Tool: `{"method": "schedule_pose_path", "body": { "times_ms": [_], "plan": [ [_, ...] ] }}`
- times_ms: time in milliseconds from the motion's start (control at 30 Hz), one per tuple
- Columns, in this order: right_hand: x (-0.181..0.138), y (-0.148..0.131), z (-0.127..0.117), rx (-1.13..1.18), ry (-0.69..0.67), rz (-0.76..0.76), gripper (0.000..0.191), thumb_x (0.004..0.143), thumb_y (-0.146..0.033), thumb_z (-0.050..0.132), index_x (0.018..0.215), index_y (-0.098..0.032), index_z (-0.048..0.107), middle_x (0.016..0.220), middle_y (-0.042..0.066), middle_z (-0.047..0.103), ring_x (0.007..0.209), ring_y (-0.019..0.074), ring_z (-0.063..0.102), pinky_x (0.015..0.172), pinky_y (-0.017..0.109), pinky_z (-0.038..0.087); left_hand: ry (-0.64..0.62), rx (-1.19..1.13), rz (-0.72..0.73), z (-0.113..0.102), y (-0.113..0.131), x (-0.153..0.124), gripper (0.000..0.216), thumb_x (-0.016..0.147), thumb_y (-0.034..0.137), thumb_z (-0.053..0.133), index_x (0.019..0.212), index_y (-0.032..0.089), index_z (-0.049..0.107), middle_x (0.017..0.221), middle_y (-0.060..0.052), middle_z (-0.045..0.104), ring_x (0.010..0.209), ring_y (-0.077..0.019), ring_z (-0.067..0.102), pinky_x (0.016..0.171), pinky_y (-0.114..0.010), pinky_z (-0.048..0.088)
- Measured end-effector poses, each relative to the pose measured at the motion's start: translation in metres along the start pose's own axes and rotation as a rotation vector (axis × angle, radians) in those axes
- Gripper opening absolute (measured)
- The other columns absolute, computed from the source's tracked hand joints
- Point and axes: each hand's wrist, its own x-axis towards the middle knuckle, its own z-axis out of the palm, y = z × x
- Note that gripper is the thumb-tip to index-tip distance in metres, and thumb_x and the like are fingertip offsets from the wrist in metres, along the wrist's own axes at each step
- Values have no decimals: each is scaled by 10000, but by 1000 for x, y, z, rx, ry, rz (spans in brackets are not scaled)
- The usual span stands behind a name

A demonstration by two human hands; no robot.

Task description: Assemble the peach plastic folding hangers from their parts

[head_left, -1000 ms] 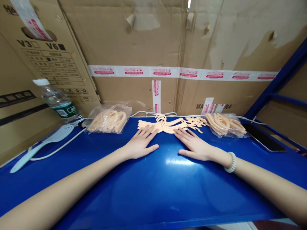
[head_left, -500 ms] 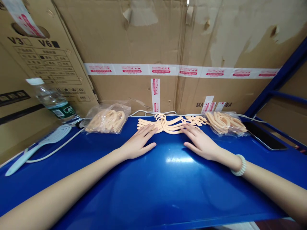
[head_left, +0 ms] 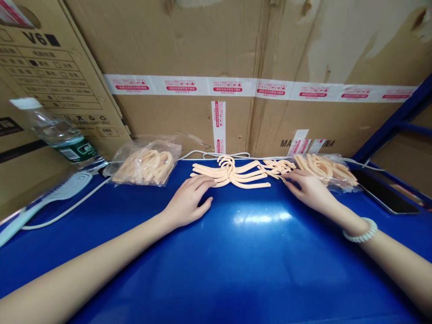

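Note:
Several curved beige foam-like strips [head_left: 249, 183] lie fanned out to both sides on the blue tabletop, with small curled ones [head_left: 225, 160] at their middle. My left hand [head_left: 189, 200] rests flat at the left ends of the strips, fingers stretched and thumb apart, covering some ends. My right hand [head_left: 312, 189] is beside a loose pile of small beige pieces [head_left: 278, 167], thumb and fingers slightly apart. Its fingertips reach the near edge of that pile; whether they touch a piece is unclear. Just behind this hand lies a clear bag of beige curved pieces [head_left: 337, 173].
Another clear bag of beige pieces [head_left: 145, 166] lies at the left. Farther left are a water bottle [head_left: 67, 139], a pale blue hairbrush [head_left: 67, 186] and a white cable [head_left: 77, 209]. A dark phone [head_left: 386, 191] lies at the right. Cardboard [head_left: 182, 121] stands behind the blue tabletop [head_left: 216, 270].
My right hand has moved right, off the right ends of the strips, to the small pieces. My left hand has shifted slightly left. The view has moved a little.

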Motion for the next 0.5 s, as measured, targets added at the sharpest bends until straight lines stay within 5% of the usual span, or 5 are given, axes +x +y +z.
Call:
{"method": "schedule_pose_path", "body": {
  "times_ms": [333,400,500],
  "plan": [
    [2,-8,4,-34,-86,-53,340,997,-314,450,1048,-161,749,1028,161,735,962,331,693,890,513,577,-31,-15,-24,-1,-1,0,330,933,205,538,1257,182,596,1328,-149,644,1258,-325,589,1059,-532,482],
    [3,-16,-6,13,-20,-56,315,1000,-328,473,1054,-184,748,1018,142,741,945,320,701,863,497,584,-34,-25,-24,-1,0,0,326,931,203,537,1250,185,602,1323,-147,647,1250,-323,594,1051,-525,489],
    [1,-30,-33,76,281,-59,271,1018,-331,533,1197,-215,700,1083,107,730,969,281,694,890,477,575,-35,-39,-22,-1,-1,1,331,926,197,539,1249,180,605,1317,-151,648,1241,-324,597,1056,-528,486]
  ]
}}
